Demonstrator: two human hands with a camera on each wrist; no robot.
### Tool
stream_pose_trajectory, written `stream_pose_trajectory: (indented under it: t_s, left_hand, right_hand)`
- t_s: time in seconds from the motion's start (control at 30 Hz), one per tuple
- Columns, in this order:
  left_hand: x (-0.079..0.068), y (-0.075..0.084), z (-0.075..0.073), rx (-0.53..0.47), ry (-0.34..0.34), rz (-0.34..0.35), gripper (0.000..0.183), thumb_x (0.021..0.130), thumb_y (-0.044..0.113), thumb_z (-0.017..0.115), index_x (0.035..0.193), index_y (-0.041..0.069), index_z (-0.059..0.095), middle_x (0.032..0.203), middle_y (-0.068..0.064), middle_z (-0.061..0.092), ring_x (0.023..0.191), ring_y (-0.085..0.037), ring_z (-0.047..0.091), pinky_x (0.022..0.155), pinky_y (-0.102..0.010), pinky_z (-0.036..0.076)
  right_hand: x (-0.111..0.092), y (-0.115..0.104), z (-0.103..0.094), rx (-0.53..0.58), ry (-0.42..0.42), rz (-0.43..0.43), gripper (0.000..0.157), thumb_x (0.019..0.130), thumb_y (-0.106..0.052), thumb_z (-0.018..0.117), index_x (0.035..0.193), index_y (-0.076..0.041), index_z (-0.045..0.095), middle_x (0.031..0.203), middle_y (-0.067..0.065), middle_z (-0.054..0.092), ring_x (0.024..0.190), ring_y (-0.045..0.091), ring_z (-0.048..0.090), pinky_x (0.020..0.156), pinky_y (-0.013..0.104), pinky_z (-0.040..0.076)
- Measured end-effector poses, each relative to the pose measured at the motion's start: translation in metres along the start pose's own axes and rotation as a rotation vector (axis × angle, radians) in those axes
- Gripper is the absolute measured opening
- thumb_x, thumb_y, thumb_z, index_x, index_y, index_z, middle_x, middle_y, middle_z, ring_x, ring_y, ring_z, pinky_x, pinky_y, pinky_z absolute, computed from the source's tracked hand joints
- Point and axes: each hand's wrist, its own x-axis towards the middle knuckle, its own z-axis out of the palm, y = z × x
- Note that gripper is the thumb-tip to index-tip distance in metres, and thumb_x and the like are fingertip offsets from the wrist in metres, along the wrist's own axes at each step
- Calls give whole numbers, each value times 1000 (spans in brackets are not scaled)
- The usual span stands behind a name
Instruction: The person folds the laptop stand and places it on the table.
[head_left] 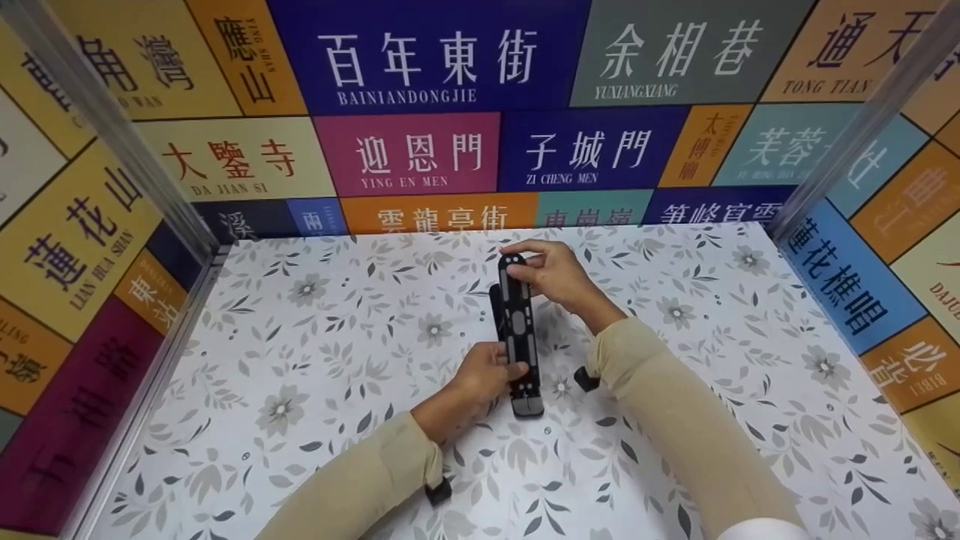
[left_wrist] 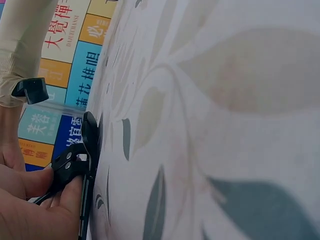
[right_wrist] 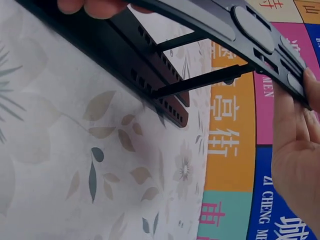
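Beige sleeves (head_left: 697, 420) nearest, at bottom centre-left and lower right, small black block (head_left: 586, 379) under each cuff. Black folding stand (head_left: 519, 322) at frame centre, long side running top to bottom, over white floral surface (head_left: 225, 337). Left hand (head_left: 480, 375) clamped on its lower end, thumb on top. Right hand (head_left: 559, 274) pinching its upper end. Right wrist view: struts (right_wrist: 200, 82) between top bar (right_wrist: 252, 30) and slotted base (right_wrist: 100, 50). Lettered wall panels (head_left: 420, 150) across frame top.
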Motion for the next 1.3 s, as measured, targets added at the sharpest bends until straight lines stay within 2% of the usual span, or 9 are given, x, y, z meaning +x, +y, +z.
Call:
stream_pose_trajectory:
  t_s: [0.23,0.4,0.6,0.77,0.87,1.03,1.13,1.3]
  left_hand:
    - [1,5,-7,153,-38,43,15,92,-4,66,106,-3,71,99,-14,78,89,-22,75,83,-33,62]
    - [4,7,-14,189,-102,53,15,91,-6,67,105,-4,72,97,-16,78,88,-22,75,83,-33,61]
    - [8,11,-27,305,-163,50,15,88,-4,70,102,-2,75,92,-15,78,82,-18,74,79,-28,59]
    - [9,17,-38,386,-226,38,11,88,-4,70,98,0,74,83,-6,76,74,-12,67,74,-24,54]
    - [10,19,-45,430,-267,48,10,89,-3,70,97,1,74,79,1,72,71,-10,63,71,-23,52]
    - [14,22,-55,438,-366,59,10,90,-5,68,98,-1,72,77,1,69,71,-10,63,70,-22,53]
    - [17,24,-61,490,-416,83,10,90,-3,68,99,-1,73,76,1,69,70,-9,63,69,-22,53]
    - [20,26,-65,553,-448,103,10,92,1,69,100,1,75,78,3,72,71,-7,66,70,-20,53]
  right_hand:
    - [-6,-2,0,-55,53,-4,28,95,-17,74,123,-21,73,101,14,78,78,26,76,70,43,65]
    - [-13,-1,-1,-19,110,-2,29,95,-13,73,123,-18,73,98,17,78,76,27,77,68,43,64]
    - [-23,0,1,-8,196,8,30,95,-10,73,124,-16,73,102,19,77,78,26,77,67,42,65]
    - [-31,-1,5,-78,287,18,28,94,-12,74,121,-19,74,100,16,78,77,24,77,64,38,64]
    - [-36,-1,8,-128,332,10,26,95,-15,74,120,-21,74,98,12,79,76,22,77,65,41,64]
    - [-47,-1,14,-192,406,-30,24,95,-17,74,118,-23,75,92,10,79,72,20,76,64,45,64]
    - [-52,-1,17,-204,443,-44,23,95,-18,74,118,-23,75,90,10,79,71,20,76,61,46,63]
    - [-56,0,18,-195,465,-42,23,95,-17,73,118,-21,74,89,11,79,71,20,75,63,52,62]
